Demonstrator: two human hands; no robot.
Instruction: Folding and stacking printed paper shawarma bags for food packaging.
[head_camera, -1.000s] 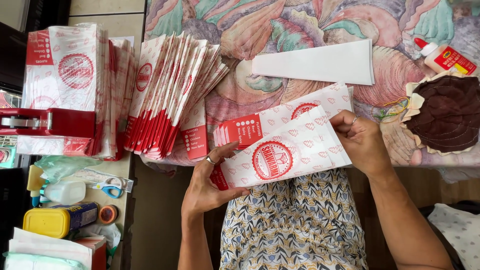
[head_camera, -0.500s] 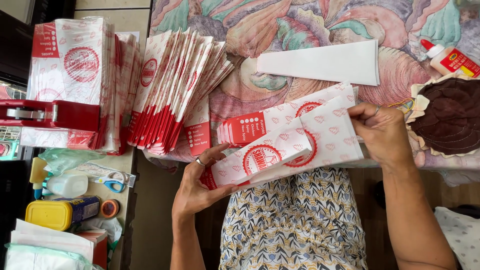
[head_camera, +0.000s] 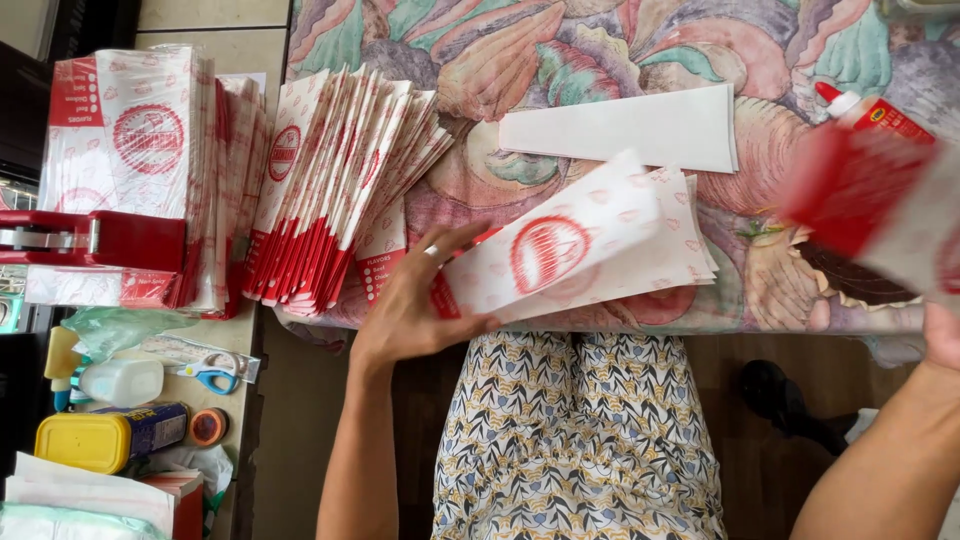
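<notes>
Item: our left hand grips a small sheaf of red-and-white printed paper bags by its near end, thumb on top, held over the edge of the floral-cloth table. A second ago both our hands held one bag together; now our right hand has drawn well apart toward the right edge, carrying off a blurred red-and-white bag, though we cannot tell its exact grip. We judge one bag has been separated from the sheaf. Also present: a fanned row of finished bags, a stacked bundle, a plain white sheet, and a glue bottle.
</notes>
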